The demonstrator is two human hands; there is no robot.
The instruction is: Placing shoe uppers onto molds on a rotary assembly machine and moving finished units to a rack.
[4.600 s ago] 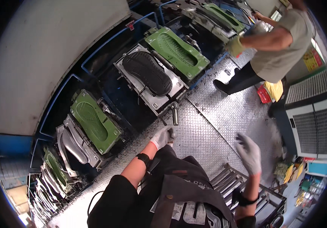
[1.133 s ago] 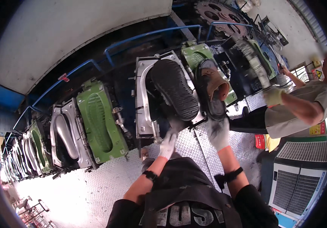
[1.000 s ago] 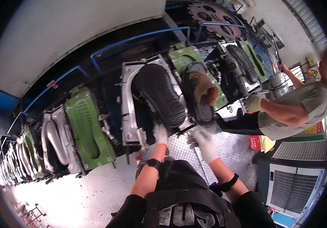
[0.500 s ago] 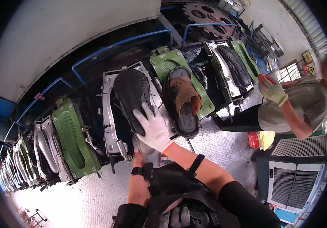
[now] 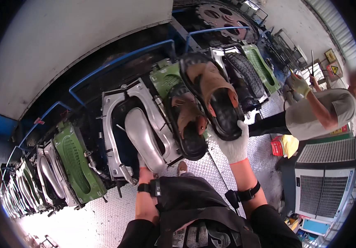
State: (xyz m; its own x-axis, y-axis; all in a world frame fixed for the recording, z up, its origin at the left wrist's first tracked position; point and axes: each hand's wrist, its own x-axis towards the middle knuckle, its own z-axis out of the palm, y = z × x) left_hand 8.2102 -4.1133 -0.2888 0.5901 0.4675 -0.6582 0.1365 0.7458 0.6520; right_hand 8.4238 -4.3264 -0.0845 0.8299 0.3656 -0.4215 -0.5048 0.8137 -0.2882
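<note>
My right hand, in a white knit glove, grips the heel end of a brown sandal with a black sole, thumb on top. This sandal is held up beside a second brown sandal, which lies on a green mould half. A bare metal shoe last sits over the open silver mould frame. My left hand is at the heel end of the last, mostly hidden behind it; its fingers do not show.
More moulds run off to the left, including a green one. On the right, a black tread sole sits in another mould. A co-worker in gloves stands beyond, near a grey air cooler. Blue rails run behind.
The black sole that covered the last is off, and the last shows bare. My right hand has moved right and now holds a sandal upright. The co-worker's hands have shifted.
</note>
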